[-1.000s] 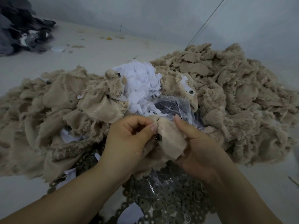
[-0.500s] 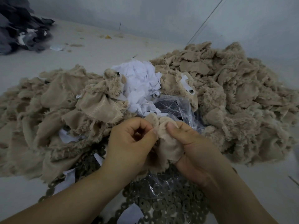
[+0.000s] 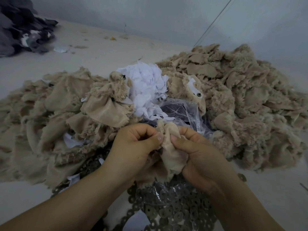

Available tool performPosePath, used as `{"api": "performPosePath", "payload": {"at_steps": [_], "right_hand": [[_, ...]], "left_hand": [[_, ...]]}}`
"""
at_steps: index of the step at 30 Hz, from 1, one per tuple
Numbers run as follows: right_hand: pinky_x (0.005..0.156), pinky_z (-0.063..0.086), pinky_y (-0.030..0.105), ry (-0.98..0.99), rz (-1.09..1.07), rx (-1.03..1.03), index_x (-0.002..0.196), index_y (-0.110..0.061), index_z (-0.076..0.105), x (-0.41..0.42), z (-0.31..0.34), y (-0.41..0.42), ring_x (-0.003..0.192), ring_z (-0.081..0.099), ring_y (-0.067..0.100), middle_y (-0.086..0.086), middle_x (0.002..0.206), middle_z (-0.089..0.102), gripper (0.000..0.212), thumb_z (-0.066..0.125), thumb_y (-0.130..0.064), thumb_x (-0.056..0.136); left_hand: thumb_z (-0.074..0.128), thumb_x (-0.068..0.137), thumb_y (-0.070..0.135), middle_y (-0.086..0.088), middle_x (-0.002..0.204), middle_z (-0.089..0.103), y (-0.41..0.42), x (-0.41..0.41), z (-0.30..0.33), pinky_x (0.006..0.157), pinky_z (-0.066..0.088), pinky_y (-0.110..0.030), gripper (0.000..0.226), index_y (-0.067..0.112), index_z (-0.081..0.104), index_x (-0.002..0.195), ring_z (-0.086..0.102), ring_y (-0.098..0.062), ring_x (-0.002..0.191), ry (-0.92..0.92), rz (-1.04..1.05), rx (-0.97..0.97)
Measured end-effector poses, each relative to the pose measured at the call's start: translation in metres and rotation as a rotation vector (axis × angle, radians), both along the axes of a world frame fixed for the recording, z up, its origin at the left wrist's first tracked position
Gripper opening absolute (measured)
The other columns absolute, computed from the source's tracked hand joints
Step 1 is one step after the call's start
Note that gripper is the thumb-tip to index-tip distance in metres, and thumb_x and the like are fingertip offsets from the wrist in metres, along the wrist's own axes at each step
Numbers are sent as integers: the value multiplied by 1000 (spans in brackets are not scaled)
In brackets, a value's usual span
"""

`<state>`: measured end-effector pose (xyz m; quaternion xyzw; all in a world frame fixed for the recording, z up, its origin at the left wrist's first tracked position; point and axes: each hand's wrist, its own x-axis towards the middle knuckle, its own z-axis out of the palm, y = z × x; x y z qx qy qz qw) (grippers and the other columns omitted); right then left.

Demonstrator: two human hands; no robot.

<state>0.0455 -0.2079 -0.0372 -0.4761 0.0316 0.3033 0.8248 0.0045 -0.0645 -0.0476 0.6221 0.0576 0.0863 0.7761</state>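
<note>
Both thumbs have closed in on each other since a second ago. The right hand (image 3: pixel 200 157), whose forefinger then stood straight up behind the cloth, now curls its fingers round the small beige plush fabric piece (image 3: pixel 172 158) and presses its thumb onto the front of it. The left hand (image 3: pixel 133 147) has brought its thumb tip up against the same fold, so the two thumbnails sit almost touching. What was a fairly open flap is now bunched into a tight wad between the hands, held on the near side of the heap of white paper scraps (image 3: pixel 146 85) and a little to its right. Both hands are thus grasping the piece, the left pinching it with the thumb while its other fingers are clenched toward the palm. I judge that the person is working something through the fabric at that pinched spot, or turning it. Whatever lies under the thumbs is hidden, so I cannot tell which. The tightened pinch suggests the step is at its fiddly middle, not finished. Nearer than the scraps, under the wrists, lies a clear plastic bag of grey metal washers (image 3: pixel 175 209), and a crumpled clear plastic bag (image 3: pixel 185 110) touches the scraps' near edge. Large piles of beige plush cut pieces (image 3: pixel 241 97) flank the scraps on both sides. On the pale table (image 3: pixel 100 52), a heap of dark grey cloth (image 3: pixel 20 30) lies well beyond the scraps to the far left.
</note>
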Motion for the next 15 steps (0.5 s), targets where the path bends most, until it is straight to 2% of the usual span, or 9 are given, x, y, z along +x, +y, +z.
{"api": "performPosePath", "payload": {"at_steps": [3, 5, 6, 8, 10, 11, 13, 15], "right_hand": [[64, 58, 31, 4, -13, 49, 97, -5, 62, 0, -4, 2, 74, 66, 20, 14, 90, 70, 25, 65, -10, 73], [54, 55, 28, -74, -95, -49, 85, -13, 66, 3, -6, 2, 68, 64, 17, 9, 82, 69, 6, 66, -16, 80], [51, 52, 26, -128, -151, -122, 77, -17, 67, 6, -9, 0, 64, 64, 15, 7, 77, 69, 8, 65, -16, 85], [51, 53, 27, -282, -176, -391, 75, -17, 68, 13, -16, -4, 62, 66, 15, 3, 74, 71, 24, 57, -11, 96], [65, 56, 30, -711, -49, -953, 86, -19, 74, 18, -26, -9, 73, 70, 15, -2, 82, 74, 19, 59, -9, 94], [70, 52, 28, -930, 44, -1159, 89, -20, 76, 17, -32, -9, 79, 68, 16, -3, 87, 74, 18, 62, -9, 90], [70, 42, 26, -1176, 195, -1312, 89, -18, 74, 13, -40, -5, 85, 64, 21, 0, 92, 69, 15, 65, -9, 81], [70, 42, 28, -1221, 271, -1375, 91, -18, 70, 10, -42, -2, 88, 61, 23, 1, 98, 63, 16, 65, -13, 77]], "left_hand": [[71, 69, 19, -10, 65, 63, 4, -2, -1, 71, 51, -35, 9, 13, 71, 62, 58, -23, 67, 2, 2, -52], [70, 70, 17, -8, 64, 62, 9, -3, -1, 64, 52, -27, 9, 12, 70, 63, 57, -18, 64, -12, 28, -82], [70, 70, 16, -7, 63, 62, 12, -3, -1, 62, 52, -23, 9, 11, 71, 63, 57, -15, 63, -18, 43, -96], [68, 70, 16, -5, 63, 62, 20, -3, 0, 62, 52, -20, 9, 11, 71, 63, 57, -13, 62, -26, 60, -112], [67, 70, 17, -5, 63, 63, 26, -4, 2, 62, 52, -20, 10, 13, 71, 62, 57, -13, 61, -38, 48, -117], [67, 70, 18, -5, 64, 63, 28, -4, 2, 62, 52, -20, 10, 13, 71, 62, 57, -13, 62, -45, 39, -114], [69, 70, 20, -7, 66, 64, 29, -6, 3, 63, 52, -22, 10, 13, 71, 64, 58, -15, 63, -54, 22, -107], [71, 69, 22, -8, 67, 64, 28, -6, 2, 65, 52, -24, 9, 13, 71, 64, 58, -17, 65, -53, 6, -107]]}}
